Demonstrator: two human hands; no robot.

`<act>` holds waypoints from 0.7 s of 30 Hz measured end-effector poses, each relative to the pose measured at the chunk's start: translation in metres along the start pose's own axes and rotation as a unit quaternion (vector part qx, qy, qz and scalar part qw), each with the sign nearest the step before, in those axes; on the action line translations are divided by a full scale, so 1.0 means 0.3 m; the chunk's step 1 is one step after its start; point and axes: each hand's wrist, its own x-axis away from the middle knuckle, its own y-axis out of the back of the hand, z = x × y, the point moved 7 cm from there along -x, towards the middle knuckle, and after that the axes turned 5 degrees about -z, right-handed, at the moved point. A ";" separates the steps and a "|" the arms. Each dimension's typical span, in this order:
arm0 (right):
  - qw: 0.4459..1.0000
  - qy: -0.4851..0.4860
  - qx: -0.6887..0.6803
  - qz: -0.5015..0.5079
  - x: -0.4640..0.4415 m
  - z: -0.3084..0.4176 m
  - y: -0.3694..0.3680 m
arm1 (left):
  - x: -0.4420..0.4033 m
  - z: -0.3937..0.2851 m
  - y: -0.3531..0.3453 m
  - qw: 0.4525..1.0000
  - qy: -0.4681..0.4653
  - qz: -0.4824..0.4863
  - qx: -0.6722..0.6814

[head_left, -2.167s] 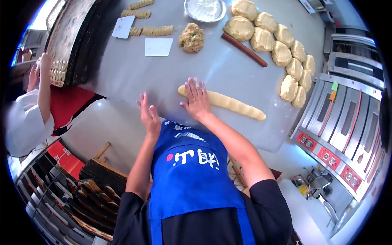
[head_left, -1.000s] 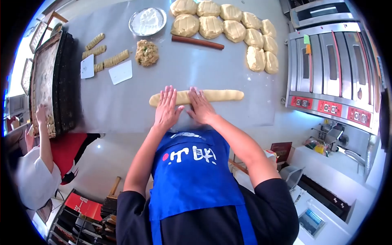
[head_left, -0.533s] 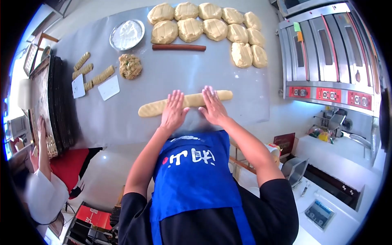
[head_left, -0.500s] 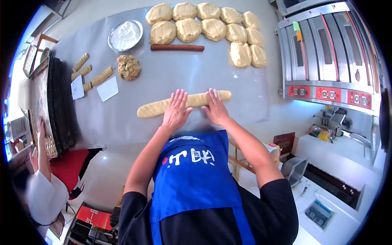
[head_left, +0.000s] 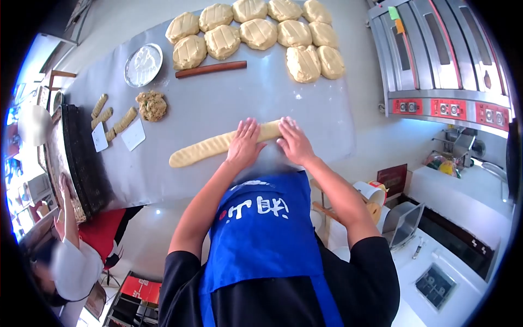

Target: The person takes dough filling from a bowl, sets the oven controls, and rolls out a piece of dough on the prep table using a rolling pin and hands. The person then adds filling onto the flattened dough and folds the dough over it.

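A long pale dough roll point(head_left: 199, 152) lies slantwise on the metal worktop, its surface marked with shallow dents. My left hand point(head_left: 245, 144) rests palm down across the roll, right of its middle, fingers stretched out. At the roll's right end, my right hand point(head_left: 294, 140) lies flat with fingers extended, covering that tip. Both hands are open and press on the dough from above without gripping it. Beyond them is a brown rolling pin point(head_left: 211, 69). A lump of flecked filling point(head_left: 151, 106) sits to the left.
Several large scored dough mounds point(head_left: 259, 34) line the far edge. A bowl of flour point(head_left: 143, 65), white scrapers point(head_left: 133, 134) and short dough strips point(head_left: 125, 120) are at left. A co-worker's hand point(head_left: 65, 188) touches a dark-sided tray point(head_left: 81, 158). Ovens point(head_left: 436, 60) stand right.
The view has turned slightly. My right hand now covers the roll's right end, which stuck out past it before. More of the roll shows left of my left hand.
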 end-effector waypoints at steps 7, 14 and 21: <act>0.968 -0.202 0.034 -0.143 0.086 -0.218 0.032 | -0.090 -0.169 -0.105 0.999 -0.042 0.003 0.027; 0.993 0.009 0.049 -0.112 0.032 -0.033 0.038 | 0.094 -0.008 0.074 0.980 0.143 -0.139 0.027; 0.993 0.011 0.032 -0.114 0.009 -0.001 -0.023 | 0.699 0.473 0.195 0.764 0.491 -0.404 -0.106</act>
